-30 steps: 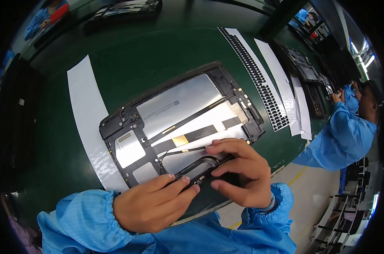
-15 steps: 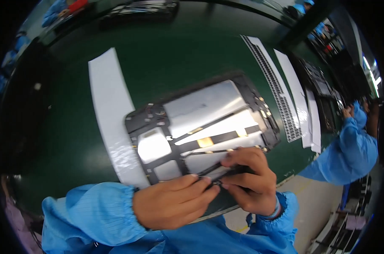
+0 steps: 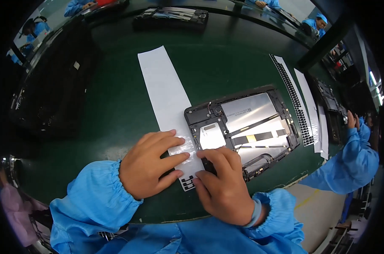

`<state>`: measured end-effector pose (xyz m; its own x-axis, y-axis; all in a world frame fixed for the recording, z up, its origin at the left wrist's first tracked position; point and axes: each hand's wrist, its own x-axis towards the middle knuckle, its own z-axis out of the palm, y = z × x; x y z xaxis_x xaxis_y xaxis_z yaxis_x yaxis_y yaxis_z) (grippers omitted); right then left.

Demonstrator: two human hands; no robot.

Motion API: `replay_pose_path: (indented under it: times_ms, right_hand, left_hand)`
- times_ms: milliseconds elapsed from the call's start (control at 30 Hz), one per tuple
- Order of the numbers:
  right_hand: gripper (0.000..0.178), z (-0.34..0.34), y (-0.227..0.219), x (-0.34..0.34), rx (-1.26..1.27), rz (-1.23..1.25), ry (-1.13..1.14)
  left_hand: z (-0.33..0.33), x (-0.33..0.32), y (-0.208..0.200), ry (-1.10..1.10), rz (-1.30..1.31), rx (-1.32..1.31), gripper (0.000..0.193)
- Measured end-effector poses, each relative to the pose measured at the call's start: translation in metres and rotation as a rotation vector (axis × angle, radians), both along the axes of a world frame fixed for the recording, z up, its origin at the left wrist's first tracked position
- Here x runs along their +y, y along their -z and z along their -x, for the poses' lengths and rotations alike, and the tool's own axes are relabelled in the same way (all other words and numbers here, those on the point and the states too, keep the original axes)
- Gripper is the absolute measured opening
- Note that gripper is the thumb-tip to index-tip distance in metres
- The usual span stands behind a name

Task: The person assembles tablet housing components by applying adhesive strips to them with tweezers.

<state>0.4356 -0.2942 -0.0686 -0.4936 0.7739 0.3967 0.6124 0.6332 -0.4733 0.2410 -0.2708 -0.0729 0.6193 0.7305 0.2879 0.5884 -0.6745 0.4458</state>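
Note:
A long white backing sheet (image 3: 165, 86) lies on the bench, with a few small black adhesive pieces (image 3: 187, 183) at its near end. My left hand (image 3: 143, 165) rests on this sheet, fingers spread and nothing held. My right hand (image 3: 226, 184) is at the sheet's right edge beside the black pieces; its thumb and a finger come close together there. Whatever may be between them is too small to make out. Right of the sheet is an opened tablet-like device (image 3: 247, 108) with silver battery panels, black ribbon cables and a black frame. My right hand covers its near left corner.
Strips with black pieces (image 3: 292, 91) and white sheets (image 3: 306, 97) lie along the right side. A dark stack (image 3: 58, 80) stands at left, another opened device (image 3: 171, 17) at the far edge. A co-worker's blue sleeve (image 3: 348, 154) reaches in at right.
Both hands have left the device's near edge. The left now lies on the white sheet, the right at that sheet's near end. The view has shifted, so the device appears further right.

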Motion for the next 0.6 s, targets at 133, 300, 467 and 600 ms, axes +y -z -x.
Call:
replay_pose_path:
  times_ms: [133,300,467,600]
  right_hand:
    - [0.015,0.014,-0.005,-0.002,-0.095,-0.045,0.024]
    - [0.013,0.02,0.002,0.001,0.025,-0.04,0.024]
    - [0.011,-0.017,-0.017,0.017,0.277,0.019,-0.081]
    - [0.011,-0.097,-0.029,0.024,0.338,0.138,0.046]
  left_hand:
    - [0.002,0.001,0.004,-0.01,0.016,-0.064,0.031]
    - [-0.001,0.0,-0.003,-0.01,0.013,-0.008,0.032]
    - [0.003,0.0,-0.006,-0.047,0.078,0.048,0.036]
    - [0.014,0.0,-0.019,-0.037,0.119,0.115,0.037]
